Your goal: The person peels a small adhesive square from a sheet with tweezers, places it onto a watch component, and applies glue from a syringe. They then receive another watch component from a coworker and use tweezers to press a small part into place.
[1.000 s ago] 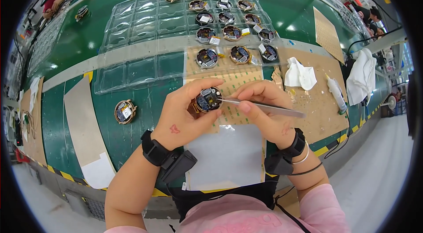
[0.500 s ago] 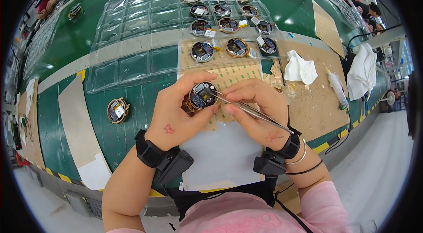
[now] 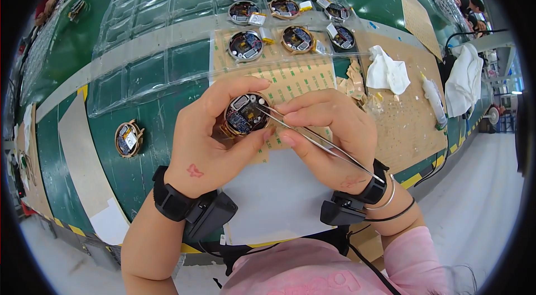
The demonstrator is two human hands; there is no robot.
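Note:
My left hand (image 3: 206,141) is closed round a round watch case (image 3: 244,118), its open side turned up so that the dark circuit board inside shows. Between thumb and fingers of my right hand (image 3: 335,133) is a pair of metal tweezers (image 3: 328,147). Their tips reach into the case, at the upper right part of the board; whether they grip any small part is too fine to tell. A second gold-coloured watch case (image 3: 129,138) with a white label inside lies by itself on the green table, left of my hands.
Beyond my hands a clear plastic tray (image 3: 184,66) holds several open watch cases. Brown adhesive sheet (image 3: 307,80) and a white sheet (image 3: 268,200) lie beneath my hands. On a brown board at right are a crumpled white cloth (image 3: 387,70) and a glue tube (image 3: 434,99). Co-workers sit at the far edges.
The table and tray have shifted down-left to up-left in view as my head moved. Both hands still hold the watch case and tweezers, with the tips inside the case.

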